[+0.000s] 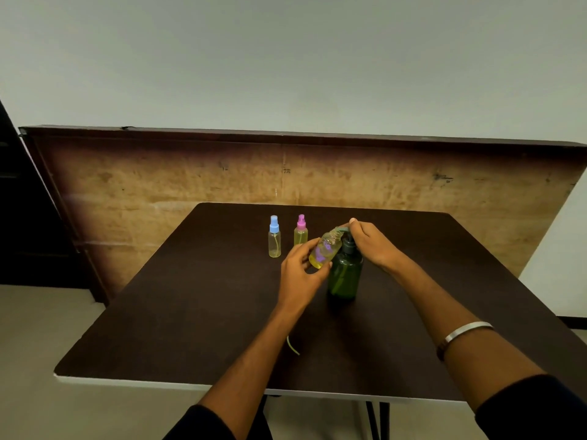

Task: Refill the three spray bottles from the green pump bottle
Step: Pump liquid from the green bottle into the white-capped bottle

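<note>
The green pump bottle [344,274] stands upright on the dark table [178,312]. My right hand [371,242] rests on its pump head, fingers pressing the top. My left hand [300,271] grips an uncapped clear spray bottle [325,250] with yellowish liquid, tilted so its open neck sits under the pump's nozzle. Two more spray bottles stand upright behind: one with a blue cap [274,238] and one with a pink cap [300,231], both holding yellowish liquid.
A thin greenish dip tube [293,346] lies on the table near my left forearm; its cap is hidden. A wooden board [158,179] leans against the wall behind the table. A metal bangle [467,330] circles my right wrist.
</note>
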